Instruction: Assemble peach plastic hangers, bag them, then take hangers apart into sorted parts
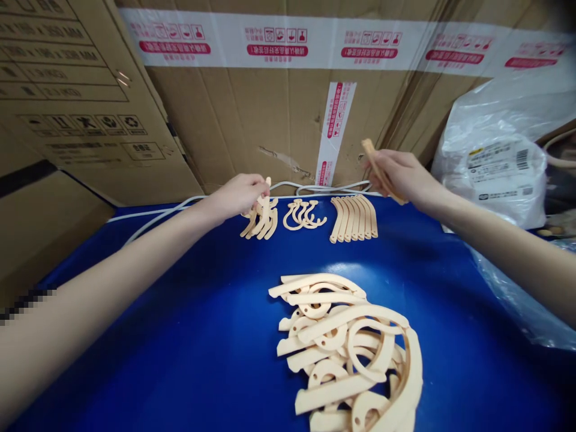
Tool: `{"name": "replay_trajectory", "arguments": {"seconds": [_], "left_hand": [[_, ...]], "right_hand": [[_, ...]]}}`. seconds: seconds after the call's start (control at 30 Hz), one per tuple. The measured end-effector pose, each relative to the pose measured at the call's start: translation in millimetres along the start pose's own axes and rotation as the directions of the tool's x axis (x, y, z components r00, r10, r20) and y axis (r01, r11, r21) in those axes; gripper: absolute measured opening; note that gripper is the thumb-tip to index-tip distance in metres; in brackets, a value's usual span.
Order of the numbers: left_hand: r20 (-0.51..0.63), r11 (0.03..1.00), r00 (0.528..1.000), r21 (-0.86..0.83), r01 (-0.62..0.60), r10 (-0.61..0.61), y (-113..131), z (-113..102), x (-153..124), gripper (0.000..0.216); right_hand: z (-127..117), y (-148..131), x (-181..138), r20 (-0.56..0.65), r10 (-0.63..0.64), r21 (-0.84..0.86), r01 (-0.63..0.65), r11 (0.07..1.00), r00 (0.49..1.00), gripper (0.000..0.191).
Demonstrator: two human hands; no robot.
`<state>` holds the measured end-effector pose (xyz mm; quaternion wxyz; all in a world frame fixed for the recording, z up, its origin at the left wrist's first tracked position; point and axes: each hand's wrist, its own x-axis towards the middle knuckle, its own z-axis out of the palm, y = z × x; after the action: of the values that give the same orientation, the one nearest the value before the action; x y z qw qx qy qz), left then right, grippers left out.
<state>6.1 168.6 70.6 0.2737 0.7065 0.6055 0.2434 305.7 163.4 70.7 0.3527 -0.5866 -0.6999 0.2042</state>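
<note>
My left hand [239, 193] pinches a pale, curved hanger arm [267, 207] over a small fanned group of similar arms [272, 227] at the back of the blue surface. My right hand [401, 171] is raised farther right, closed around another pale hanger arm [369, 149], which is tilted. Between the hands lie several hanger hooks [293, 227], overlapping one another. Beside them is a neat row of curved hanger arms [354, 219], side by side. Nearer me is a large loose heap of arms and ring-ended hooks [330, 315], partly covering each other.
Large cardboard boxes [243, 114] wall off the back, and another box [85, 108] stands at the left. White cables [157, 215] run along the rear edge of the blue surface [189, 336]. A clear plastic bag [490, 120] with a labelled package sits at right.
</note>
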Motion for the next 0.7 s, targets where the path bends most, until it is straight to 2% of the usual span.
{"name": "replay_trajectory", "arguments": {"seconds": [0.07,0.13,0.23,0.37,0.5,0.7], "left_hand": [[0.046,0.998,0.997,-0.007,0.066,-0.066,-9,-3,6,0.019],[0.054,0.994,0.993,-0.016,0.106,-0.105,-17,-4,11,0.014],[0.052,0.991,0.99,-0.029,0.129,-0.127,-26,-6,16,0.011],[0.065,0.993,0.991,-0.009,0.119,-0.118,-35,-16,20,0.015],[0.078,0.99,0.987,0.04,0.138,-0.14,-48,-30,21,0.021],[0.09,0.969,0.978,0.183,0.168,-0.187,-66,-33,22,0.029]], "right_hand": [[-18,20,-7,-0.12,-0.055,-0.123,0.04,0.992,0.991,0.02],[-29,37,-17,-0.157,-0.116,-0.24,0.076,0.968,0.981,0.014],[-34,55,-34,-0.101,-0.197,-0.386,0.144,0.911,0.975,0.015],[-27,68,-55,0.033,-0.256,-0.536,0.233,0.811,0.966,0.011],[-20,78,-67,0.139,-0.268,-0.571,0.298,0.765,0.953,0.017],[-16,91,-66,0.191,-0.313,-0.478,0.367,0.798,0.93,0.022]]}}
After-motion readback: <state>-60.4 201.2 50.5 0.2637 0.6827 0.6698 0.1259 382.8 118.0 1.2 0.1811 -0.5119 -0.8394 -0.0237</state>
